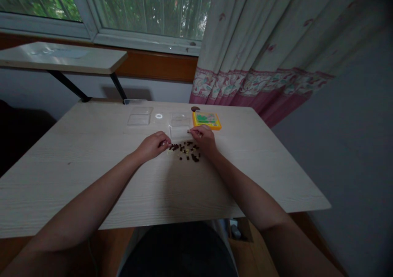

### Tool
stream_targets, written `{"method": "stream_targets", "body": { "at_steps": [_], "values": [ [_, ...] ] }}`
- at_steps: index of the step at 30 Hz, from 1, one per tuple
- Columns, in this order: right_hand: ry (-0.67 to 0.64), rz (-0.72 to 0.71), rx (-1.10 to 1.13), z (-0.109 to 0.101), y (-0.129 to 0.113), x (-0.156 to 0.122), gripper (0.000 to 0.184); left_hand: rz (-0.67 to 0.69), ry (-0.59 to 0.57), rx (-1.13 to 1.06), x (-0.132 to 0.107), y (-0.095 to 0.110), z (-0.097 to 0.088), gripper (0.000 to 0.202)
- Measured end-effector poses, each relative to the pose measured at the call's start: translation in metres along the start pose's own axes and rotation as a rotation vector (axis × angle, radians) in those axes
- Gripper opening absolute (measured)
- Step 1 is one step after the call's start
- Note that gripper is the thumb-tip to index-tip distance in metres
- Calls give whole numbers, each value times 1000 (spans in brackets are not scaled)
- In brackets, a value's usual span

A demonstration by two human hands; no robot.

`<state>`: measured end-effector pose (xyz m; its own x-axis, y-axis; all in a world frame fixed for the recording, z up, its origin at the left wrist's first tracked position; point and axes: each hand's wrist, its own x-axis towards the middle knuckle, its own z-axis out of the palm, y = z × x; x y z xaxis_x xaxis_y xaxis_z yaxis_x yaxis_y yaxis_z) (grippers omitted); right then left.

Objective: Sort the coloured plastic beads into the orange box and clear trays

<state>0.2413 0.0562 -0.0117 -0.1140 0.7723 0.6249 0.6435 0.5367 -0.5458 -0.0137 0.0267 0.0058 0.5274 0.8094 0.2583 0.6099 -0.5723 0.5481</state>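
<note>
Using a light touch, I am poising my left hand [152, 146] at the small dark pieces [195, 158] on the table [147, 199], my right hand [205, 139] by the clear tray [179, 134], both apart, curled, whether gripping anything I cannot tell.

whether the left fingers [165, 137] pinch anything cannot be made out. a speck at the tips of the right fingers [198, 130] is too tiny to name. the dark pieces [195, 158] and paler bits [187, 150] are too small to identify or count. print on the yellow box [208, 119] is too blurred to read; the right fingers hide its near left corner, and the box partly hides a brown disc [195, 109]. curtain [242, 35] and window [150, 10] run off the top edge, shelf [113, 60] and worktop [92, 174] off the left.
</note>
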Motion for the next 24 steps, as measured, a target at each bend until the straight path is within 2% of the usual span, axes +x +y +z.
{"method": "stream_targets", "body": {
  "at_steps": [5, 11, 14, 18, 24],
  "values": [
    [-4, -9, -65, 7, 6, 0, 21, -26, 28, 15, 1, 4, 5, 19],
    [-19, -27, -33, 5, 4, 0, 26, -107, 143, -194, 3, -2, 11, 30],
    [-80, -90, -12, 1, -3, -1, 28, -159, 180, -319, 5, -3, 13, 35],
    [-213, -205, -51, -2, -19, -4, 25, -201, 160, -446, 7, 0, 14, 39],
    [-304, -330, -159, -1, -37, -9, 21, -213, 130, -482, 8, 5, 15, 40]
  ]
}}
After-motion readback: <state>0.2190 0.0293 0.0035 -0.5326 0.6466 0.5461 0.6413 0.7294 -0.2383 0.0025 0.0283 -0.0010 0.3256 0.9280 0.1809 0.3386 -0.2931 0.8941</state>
